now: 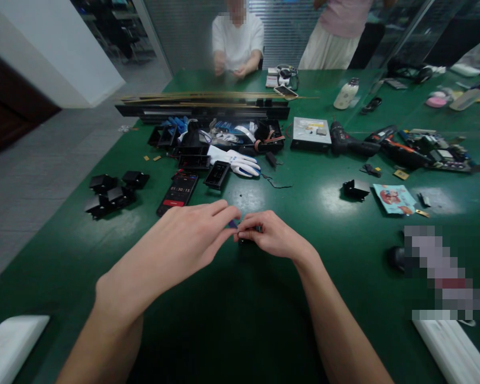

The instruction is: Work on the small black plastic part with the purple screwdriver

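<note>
My left hand (196,229) is closed in a pinch at the middle of the green table. A small purple piece (232,224), too little to identify, shows between its thumb and fingers. Right against it, my right hand (270,233) has its fingers curled and pinched around a small dark part (246,241), mostly hidden under the fingertips. The fingertips of both hands meet or nearly meet. Just beyond my left hand lies a phone (180,192) with a running timer on its screen. A black rectangular housing (217,175) lies farther off, near a white-and-blue glove (238,161).
Several black brackets (116,197) lie at left. Behind the gloves stand a parts tray (228,138) and long rods (208,97). A metal drive box (311,133), a power drill (350,141) and circuit boards (444,149) lie right. One person (238,40) sits opposite; another (336,32) stands.
</note>
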`<state>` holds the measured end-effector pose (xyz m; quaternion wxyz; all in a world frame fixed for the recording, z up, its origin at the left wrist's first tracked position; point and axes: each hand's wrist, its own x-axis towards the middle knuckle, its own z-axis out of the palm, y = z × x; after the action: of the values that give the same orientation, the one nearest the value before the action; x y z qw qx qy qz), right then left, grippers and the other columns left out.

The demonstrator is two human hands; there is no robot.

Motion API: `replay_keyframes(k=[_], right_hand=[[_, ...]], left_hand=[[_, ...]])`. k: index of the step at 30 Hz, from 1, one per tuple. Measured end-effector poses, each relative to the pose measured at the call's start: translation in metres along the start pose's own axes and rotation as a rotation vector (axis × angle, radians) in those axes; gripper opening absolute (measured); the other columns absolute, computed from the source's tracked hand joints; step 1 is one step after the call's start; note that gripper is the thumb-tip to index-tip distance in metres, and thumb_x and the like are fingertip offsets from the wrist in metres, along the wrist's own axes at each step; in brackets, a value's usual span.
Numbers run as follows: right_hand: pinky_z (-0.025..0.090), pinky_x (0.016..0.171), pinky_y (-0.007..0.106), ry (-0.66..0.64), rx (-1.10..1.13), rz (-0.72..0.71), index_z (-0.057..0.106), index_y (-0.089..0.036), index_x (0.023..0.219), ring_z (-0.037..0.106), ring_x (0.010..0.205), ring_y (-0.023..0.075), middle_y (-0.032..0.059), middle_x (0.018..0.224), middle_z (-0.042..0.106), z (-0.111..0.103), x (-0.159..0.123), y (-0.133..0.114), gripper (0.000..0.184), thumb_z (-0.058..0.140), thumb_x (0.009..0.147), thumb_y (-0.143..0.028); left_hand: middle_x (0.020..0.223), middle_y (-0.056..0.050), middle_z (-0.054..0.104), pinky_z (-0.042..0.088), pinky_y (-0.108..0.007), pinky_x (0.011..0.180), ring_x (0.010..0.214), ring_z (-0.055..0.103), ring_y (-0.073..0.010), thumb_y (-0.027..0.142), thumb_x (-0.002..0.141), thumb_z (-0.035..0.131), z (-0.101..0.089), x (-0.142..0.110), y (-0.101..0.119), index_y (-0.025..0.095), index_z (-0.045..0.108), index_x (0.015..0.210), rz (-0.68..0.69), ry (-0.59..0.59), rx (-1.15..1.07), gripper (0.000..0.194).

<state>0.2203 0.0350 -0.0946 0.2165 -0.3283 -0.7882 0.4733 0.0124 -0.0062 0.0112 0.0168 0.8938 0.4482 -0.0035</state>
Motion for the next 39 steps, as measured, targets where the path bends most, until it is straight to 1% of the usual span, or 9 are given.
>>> replay_keyframes(k=[7, 12, 17, 20, 24, 27, 30, 36, 39], right_hand=[[0.041, 0.072, 0.025, -0.027, -0.010, 0.003, 0.079, -0.019, 0.095, 0.059, 0.075, 0.0127, 0.0020, 0.091, 0.072, -0.0003, 0.0001, 0.0007, 0.020, 0.062, 0.097, -0.010], [0.042, 0.074, 0.026, -0.004, -0.002, 0.002, 0.080, -0.019, 0.094, 0.061, 0.080, 0.0142, 0.0034, 0.093, 0.073, 0.0001, 0.0000, 0.0017, 0.020, 0.062, 0.097, -0.010], [0.043, 0.075, 0.026, -0.022, -0.009, -0.006, 0.080, -0.020, 0.095, 0.061, 0.080, 0.0140, 0.0027, 0.093, 0.073, 0.0011, 0.0008, 0.0030, 0.022, 0.061, 0.097, -0.010], [0.042, 0.074, 0.026, -0.019, -0.013, -0.005, 0.079, -0.019, 0.093, 0.061, 0.079, 0.0142, 0.0027, 0.091, 0.073, 0.0000, 0.0007, 0.0030, 0.020, 0.062, 0.096, -0.010], [0.042, 0.076, 0.027, -0.010, -0.016, -0.010, 0.078, -0.019, 0.088, 0.061, 0.080, 0.0144, 0.0025, 0.092, 0.073, -0.0018, 0.0002, 0.0018, 0.021, 0.062, 0.096, -0.009], [0.043, 0.077, 0.027, -0.022, 0.000, -0.002, 0.079, -0.020, 0.089, 0.062, 0.082, 0.0148, 0.0027, 0.093, 0.074, -0.0018, -0.0003, 0.0022, 0.022, 0.060, 0.096, -0.009], [0.044, 0.078, 0.027, -0.030, 0.012, 0.008, 0.079, -0.020, 0.090, 0.063, 0.083, 0.0153, 0.0029, 0.094, 0.074, -0.0013, -0.0007, 0.0038, 0.022, 0.061, 0.096, -0.009], [0.044, 0.077, 0.027, -0.018, 0.017, 0.004, 0.079, -0.020, 0.090, 0.061, 0.081, 0.0147, 0.0029, 0.093, 0.073, -0.0012, -0.0012, 0.0034, 0.022, 0.061, 0.097, -0.010], [0.043, 0.075, 0.027, -0.023, 0.011, 0.004, 0.080, -0.020, 0.092, 0.061, 0.079, 0.0140, 0.0025, 0.093, 0.073, -0.0012, -0.0012, 0.0024, 0.023, 0.060, 0.097, -0.009]], left_hand=[[0.075, -0.005, 0.069, 0.028, -0.031, 0.057, 0.067, 0.066, -0.0237, 0.044, 0.107, 0.051, 0.0052, 0.0050, 0.0048, 0.019, 0.063, 0.085, -0.070, -0.012, 0.163, 0.035], [0.093, -0.004, 0.074, 0.035, -0.032, 0.061, 0.080, 0.071, -0.0247, 0.043, 0.105, 0.052, 0.0013, 0.0009, 0.0047, 0.021, 0.063, 0.106, -0.059, -0.001, 0.059, 0.025], [0.079, -0.004, 0.070, 0.036, -0.033, 0.060, 0.074, 0.069, -0.0249, 0.038, 0.106, 0.046, 0.0033, 0.0032, 0.0028, 0.021, 0.061, 0.086, -0.045, -0.038, 0.097, 0.030], [0.085, -0.005, 0.072, 0.041, -0.034, 0.062, 0.077, 0.070, -0.0253, 0.046, 0.106, 0.049, 0.0060, 0.0044, 0.0010, 0.021, 0.065, 0.093, -0.073, -0.018, 0.060, 0.032], [0.123, -0.005, 0.069, 0.050, -0.032, 0.078, 0.105, 0.068, -0.0221, 0.024, 0.103, 0.055, 0.0060, 0.0008, -0.0022, 0.024, 0.061, 0.125, 0.055, 0.020, -0.142, 0.023], [0.114, -0.003, 0.069, 0.050, -0.032, 0.082, 0.100, 0.066, -0.0198, 0.009, 0.101, 0.050, 0.0063, 0.0011, -0.0008, 0.023, 0.063, 0.115, 0.107, -0.010, -0.187, 0.024], [0.098, -0.003, 0.067, 0.049, -0.035, 0.075, 0.087, 0.064, -0.0207, 0.011, 0.101, 0.052, 0.0074, 0.0037, 0.0028, 0.020, 0.064, 0.102, 0.067, -0.016, -0.121, 0.016], [0.120, -0.005, 0.066, 0.051, -0.036, 0.089, 0.106, 0.064, -0.0213, 0.010, 0.102, 0.053, 0.0056, -0.0012, 0.0009, 0.021, 0.063, 0.119, 0.094, 0.013, -0.189, 0.023], [0.109, -0.003, 0.067, 0.051, -0.035, 0.083, 0.097, 0.065, -0.0203, 0.006, 0.100, 0.052, 0.0064, -0.0016, 0.0003, 0.021, 0.066, 0.110, 0.069, 0.000, -0.174, 0.023]])
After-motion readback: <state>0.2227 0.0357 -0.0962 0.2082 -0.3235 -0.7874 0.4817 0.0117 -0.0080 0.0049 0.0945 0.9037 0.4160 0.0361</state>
